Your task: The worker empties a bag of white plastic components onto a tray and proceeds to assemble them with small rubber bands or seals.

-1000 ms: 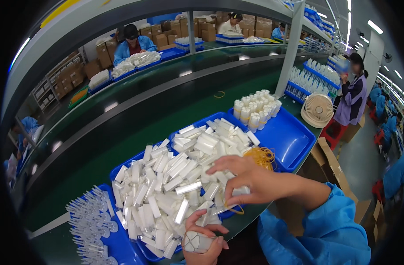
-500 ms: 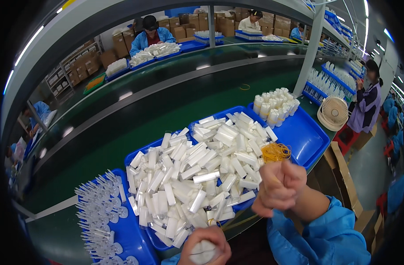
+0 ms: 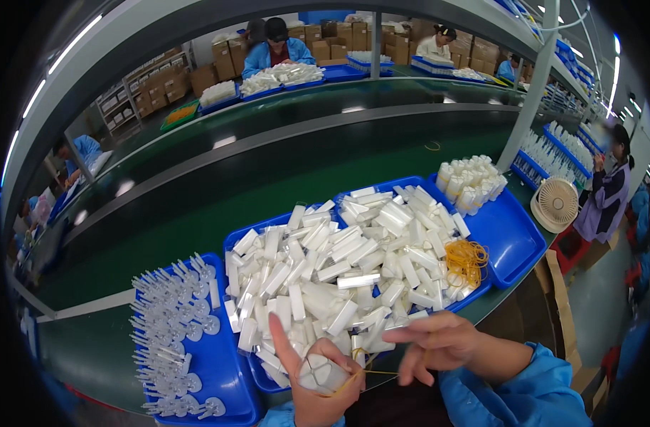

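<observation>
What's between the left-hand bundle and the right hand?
Head view: a yellow rubber band stretched taut from the white bundle in the left hand across to the right hand; nothing else spans that gap.

- The left hand (image 3: 318,381) holds a bundle of white pieces (image 3: 323,371) at the lower edge
- The right hand (image 3: 439,343) pulls a yellow rubber band (image 3: 368,371) stretched from the bundle
- Behind them, a blue tray (image 3: 513,235) carries a heap of white pieces (image 3: 339,277) and loose rubber bands (image 3: 466,260)
- Another blue tray (image 3: 222,370) on the left holds clear plastic parts (image 3: 172,320)

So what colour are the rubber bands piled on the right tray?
Yellow-orange rubber bands, on the blue tray; seen best in the head view.
</observation>
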Demonstrator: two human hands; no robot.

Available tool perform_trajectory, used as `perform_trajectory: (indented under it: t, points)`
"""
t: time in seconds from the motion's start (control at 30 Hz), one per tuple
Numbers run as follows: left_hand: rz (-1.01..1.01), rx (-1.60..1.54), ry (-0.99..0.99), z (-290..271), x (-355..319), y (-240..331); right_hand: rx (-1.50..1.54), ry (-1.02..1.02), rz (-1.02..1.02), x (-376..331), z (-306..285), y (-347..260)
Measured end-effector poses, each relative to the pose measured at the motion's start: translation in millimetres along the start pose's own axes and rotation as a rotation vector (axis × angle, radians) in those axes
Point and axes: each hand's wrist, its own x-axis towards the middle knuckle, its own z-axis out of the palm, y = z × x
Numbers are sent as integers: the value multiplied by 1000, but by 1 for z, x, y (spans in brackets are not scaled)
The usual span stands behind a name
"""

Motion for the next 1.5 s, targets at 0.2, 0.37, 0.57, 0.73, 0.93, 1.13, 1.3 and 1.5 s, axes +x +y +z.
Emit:
perform_trajectory:
  t: [0.2, 0.37, 0.57, 0.73, 0.93, 1.13, 1.3, 1.5]
  points:
    - [289, 1162, -168, -6, -14, -25, -1116, -223, 74, 20, 5, -17]
    - [275, 1022, -338, 3, -21, -16, -1378, 9, -289, 11, 16, 1]
    - [741, 1010, -65, -51, -35, 16, -1597, 484, -335, -8, -4, -76]
    - [381, 1644, 125, -115, -31, 49, -2017, 1204, -403, -50, -101, -159]
    - [299, 1898, 18, -128, 3, 60, -1952, 1193, -153, -41, -174, -170]
    - [161, 1995, -101, -151, 26, 57, -1916, 1173, 58, -24, -176, -174]
    - [376, 1975, -72, -169, 44, 41, -2277, 1313, 159, -2, -127, -161]
    - [342, 1971, 4, -173, 57, 38, -2047, 370, -219, 64, -66, -113]
